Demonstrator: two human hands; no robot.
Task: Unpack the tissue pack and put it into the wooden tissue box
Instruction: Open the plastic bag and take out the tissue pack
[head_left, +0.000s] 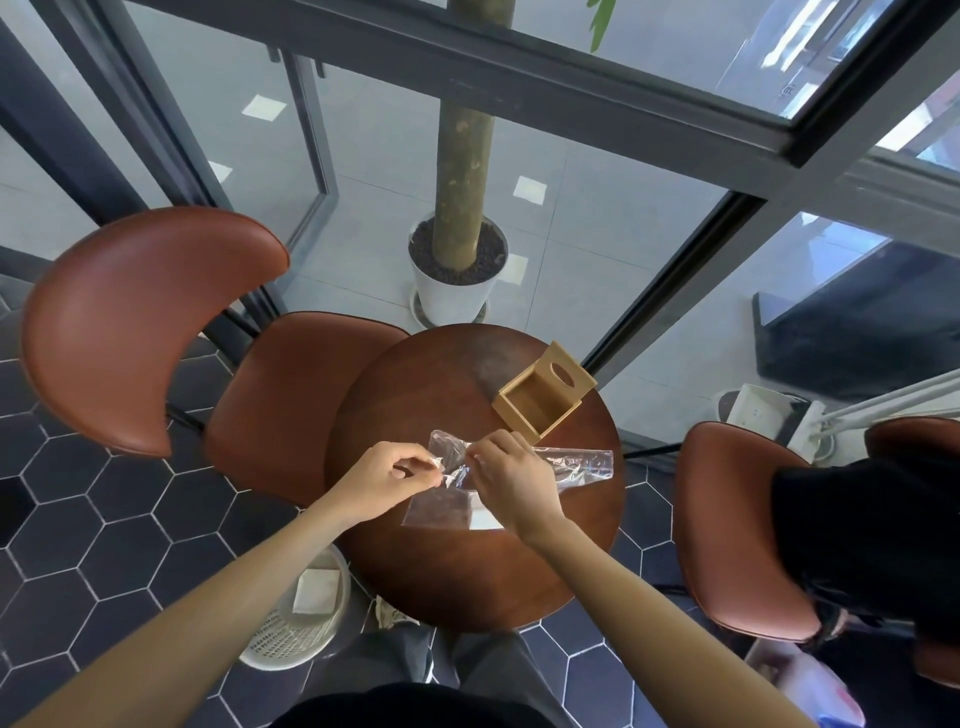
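Note:
A clear plastic wrapper lies crumpled on the round dark wooden table. My left hand pinches its left part and my right hand pinches it just beside, both over the middle of the table. A white patch shows at the wrapper's lower right edge; I cannot tell whether it is tissue or a label. Another stretch of clear plastic extends to the right of my right hand. The wooden tissue box stands at the table's far right, open on top with nothing visible inside, its lid with an oval slot tipped up behind it.
A brown chair stands left of the table and another to the right, where a person in black sits. A white basket holding a white sheet is on the floor at the lower left. A potted tree stands behind the table by the glass wall.

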